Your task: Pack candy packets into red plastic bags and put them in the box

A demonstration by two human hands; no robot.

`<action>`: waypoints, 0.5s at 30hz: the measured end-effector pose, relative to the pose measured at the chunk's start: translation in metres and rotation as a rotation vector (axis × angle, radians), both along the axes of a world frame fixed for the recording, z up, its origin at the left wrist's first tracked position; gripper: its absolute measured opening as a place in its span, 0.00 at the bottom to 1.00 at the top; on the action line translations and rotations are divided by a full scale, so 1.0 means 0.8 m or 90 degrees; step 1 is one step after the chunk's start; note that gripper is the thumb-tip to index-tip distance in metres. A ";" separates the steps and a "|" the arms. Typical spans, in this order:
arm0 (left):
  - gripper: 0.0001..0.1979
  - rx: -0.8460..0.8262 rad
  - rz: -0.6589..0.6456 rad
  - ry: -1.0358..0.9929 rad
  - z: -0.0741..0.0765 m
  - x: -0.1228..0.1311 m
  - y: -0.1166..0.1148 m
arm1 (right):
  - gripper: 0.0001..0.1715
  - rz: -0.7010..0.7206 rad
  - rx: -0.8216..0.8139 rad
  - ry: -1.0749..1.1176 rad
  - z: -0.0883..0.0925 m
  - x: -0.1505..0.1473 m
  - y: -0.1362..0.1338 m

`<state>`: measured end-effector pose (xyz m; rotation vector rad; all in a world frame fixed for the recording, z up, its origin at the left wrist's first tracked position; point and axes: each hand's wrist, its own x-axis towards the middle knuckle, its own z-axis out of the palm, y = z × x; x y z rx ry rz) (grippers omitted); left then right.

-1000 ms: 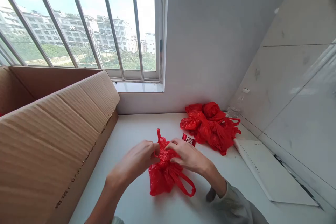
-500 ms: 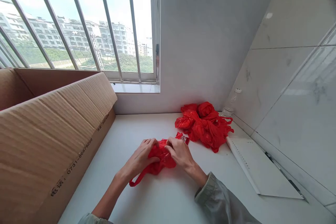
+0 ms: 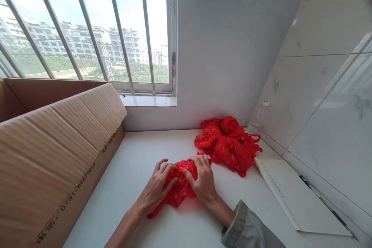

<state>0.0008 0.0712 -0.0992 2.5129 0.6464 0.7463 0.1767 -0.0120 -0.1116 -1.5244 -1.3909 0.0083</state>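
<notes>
A small red plastic bag (image 3: 179, 186) lies bunched on the white countertop (image 3: 136, 170) in front of me. My left hand (image 3: 155, 190) rests on its left side with fingers curled over the plastic. My right hand (image 3: 202, 180) presses down on its right side, fingers folded onto the bag. The two hands hold the bag flat against the counter between them. A pile of several more crumpled red bags (image 3: 228, 143) sits just beyond my right hand, near the back wall.
A large open cardboard box (image 3: 58, 143) fills the left side of the counter. A white flat sheet (image 3: 293, 197) lies at the right by the tiled wall. A clear plastic bottle (image 3: 257, 118) stands in the back corner. A barred window (image 3: 87, 35) is behind.
The red bag stood up between my hands with its handle loop hanging; it has been pushed down and flattened under both hands. A small red packet beside it is now hidden.
</notes>
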 end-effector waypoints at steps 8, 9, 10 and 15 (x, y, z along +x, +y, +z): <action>0.12 0.039 0.050 -0.132 -0.016 0.008 0.026 | 0.09 0.035 -0.003 0.068 -0.015 -0.009 0.029; 0.13 0.035 0.074 -0.156 -0.017 0.007 0.029 | 0.10 0.024 0.003 0.092 -0.017 -0.005 0.030; 0.13 0.028 0.107 -0.183 -0.018 0.004 0.032 | 0.11 0.005 0.012 0.118 -0.019 0.000 0.030; 0.16 -0.049 0.325 -0.320 -0.022 -0.017 0.050 | 0.15 -0.100 0.053 0.227 -0.026 0.025 0.033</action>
